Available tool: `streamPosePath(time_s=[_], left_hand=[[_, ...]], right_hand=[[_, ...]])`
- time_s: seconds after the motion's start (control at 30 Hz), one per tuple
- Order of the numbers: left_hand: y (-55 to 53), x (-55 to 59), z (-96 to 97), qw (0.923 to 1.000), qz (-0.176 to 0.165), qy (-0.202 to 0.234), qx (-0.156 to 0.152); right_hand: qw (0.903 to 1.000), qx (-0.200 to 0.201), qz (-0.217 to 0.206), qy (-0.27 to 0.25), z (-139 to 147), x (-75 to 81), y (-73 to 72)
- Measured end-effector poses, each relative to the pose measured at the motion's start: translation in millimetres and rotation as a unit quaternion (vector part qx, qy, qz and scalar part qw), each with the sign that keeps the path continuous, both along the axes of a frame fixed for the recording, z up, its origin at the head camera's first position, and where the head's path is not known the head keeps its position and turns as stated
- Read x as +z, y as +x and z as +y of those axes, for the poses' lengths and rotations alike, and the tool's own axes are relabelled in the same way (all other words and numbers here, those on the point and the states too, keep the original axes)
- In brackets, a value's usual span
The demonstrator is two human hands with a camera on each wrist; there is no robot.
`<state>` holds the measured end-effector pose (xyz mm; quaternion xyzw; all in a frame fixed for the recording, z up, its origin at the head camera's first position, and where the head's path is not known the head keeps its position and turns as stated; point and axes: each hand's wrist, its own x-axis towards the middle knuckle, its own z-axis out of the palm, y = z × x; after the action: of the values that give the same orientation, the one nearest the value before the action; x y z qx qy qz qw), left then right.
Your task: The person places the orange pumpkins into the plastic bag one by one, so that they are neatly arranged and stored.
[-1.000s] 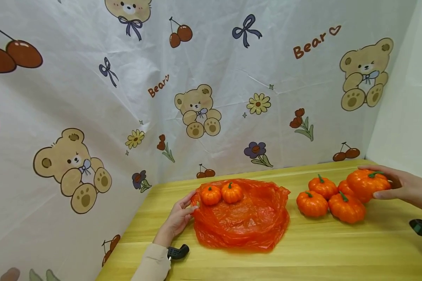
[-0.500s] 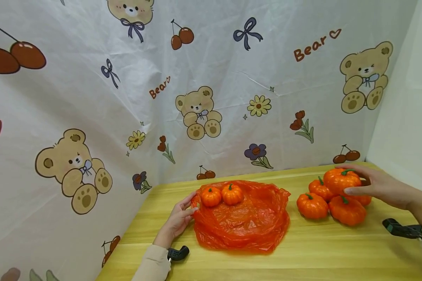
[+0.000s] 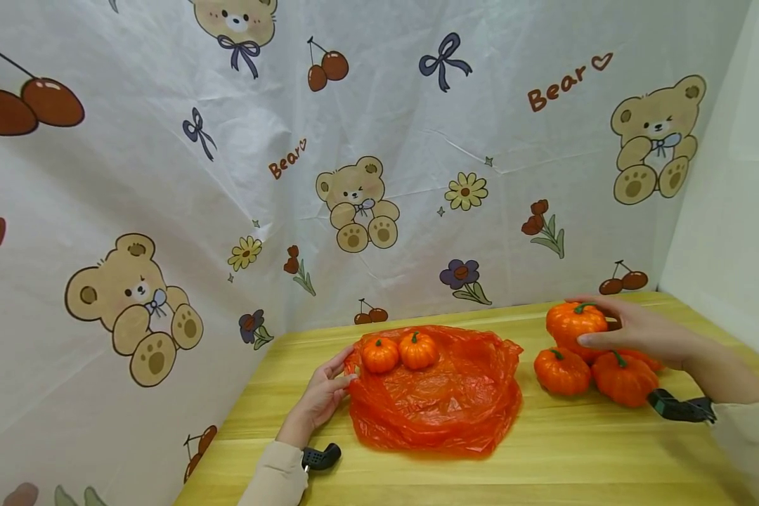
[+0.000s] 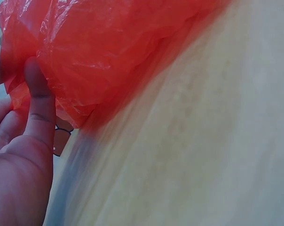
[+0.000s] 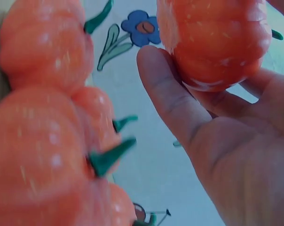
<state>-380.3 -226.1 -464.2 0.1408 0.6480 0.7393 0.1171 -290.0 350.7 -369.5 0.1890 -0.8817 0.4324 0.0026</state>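
In the head view my right hand [image 3: 639, 330] grips a small orange pumpkin [image 3: 575, 325] with a green stem, raised above the pumpkins at the right. The right wrist view shows the thumb on one side of the held pumpkin [image 5: 215, 42] and fingers on the other. My left hand [image 3: 324, 390] pinches the left rim of a thin red plastic bag [image 3: 443, 422] that lies spread open. In the left wrist view the thumb presses the bag film [image 4: 99, 52] against the fingers. Two pumpkins, one left [image 3: 379, 354] and one right [image 3: 417, 350], sit inside the bag's back left part.
On the wooden table [image 3: 544, 457], several pumpkins cluster right of the bag, among them a front left pumpkin [image 3: 561, 371] and a front right pumpkin [image 3: 624, 378]. A bear-print sheet [image 3: 405, 126] hangs behind, and a white wall [image 3: 721, 211] stands at the right.
My right hand has carried its pumpkin leftward, from the right end of the cluster to above its left side. My left hand keeps its place on the bag rim.
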Motion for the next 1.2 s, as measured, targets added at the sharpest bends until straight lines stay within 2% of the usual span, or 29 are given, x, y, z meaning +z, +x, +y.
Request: streamPosePath(time_s=[0.2,0.37,0.53,0.83,1.2], left_hand=[[0.4,0.1,0.4,1.0,-0.002,0.0,0.0],[0.0,0.5,0.3,1.0,0.0,0.003,-0.005],[0.4,0.2,0.2,1.0,0.0,0.005,-0.008],[-0.3,-0.7,-0.2,1.0,0.004,0.004,-0.008],[-0.8,-0.3,-0.5,0.9999,0.002,0.002,-0.012]], right_hand=[[0.9991,0.013,-0.033,-0.026,-17.9,5.4,-3.4],[0.9984,0.011,-0.049,-0.028,-34.7,10.8,-5.7],[0.9983,0.015,-0.051,-0.022,-49.9,12.5,-9.8],[0.9971,0.014,-0.048,-0.057,-77.8,10.2,-19.6],[0.996,0.014,-0.051,-0.072,-107.8,12.4,-28.2]])
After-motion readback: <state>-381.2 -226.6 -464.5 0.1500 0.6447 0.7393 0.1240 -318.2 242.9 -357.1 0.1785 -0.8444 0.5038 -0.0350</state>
